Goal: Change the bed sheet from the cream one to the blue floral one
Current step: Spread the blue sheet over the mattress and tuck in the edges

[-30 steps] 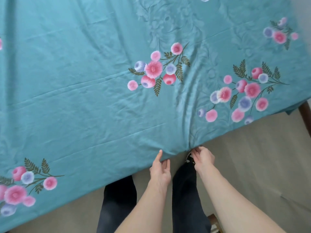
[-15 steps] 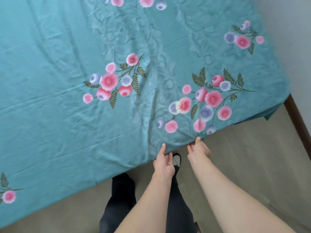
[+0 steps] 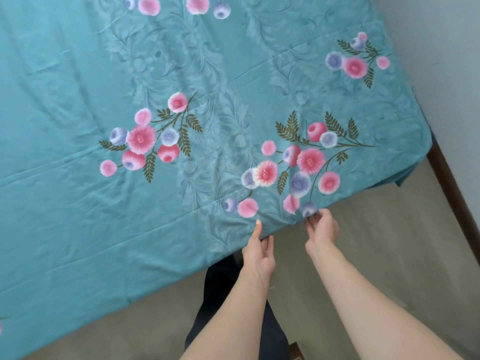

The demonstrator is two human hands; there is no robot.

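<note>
Both hands shifted right along the near hem toward the bed corner. Teal-blue cotton sheet printed with pink and lilac flowers (image 3: pixel 181 178) lies spread over the bed, hem hanging over the near side. Left hand (image 3: pixel 258 255) has its thumb on top of the hem; the other fingers go under it, hidden. Right hand (image 3: pixel 322 229) pinches the hem, fingers curled. Beige floor (image 3: pixel 363 255) below, dark wood skirting board (image 3: pixel 452 193) by the white wall (image 3: pixel 441 61).

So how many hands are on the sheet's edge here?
2. The left hand holds the sheet hem near the middle, thumb on top; the right hand pinches the hem just to its right.
</note>
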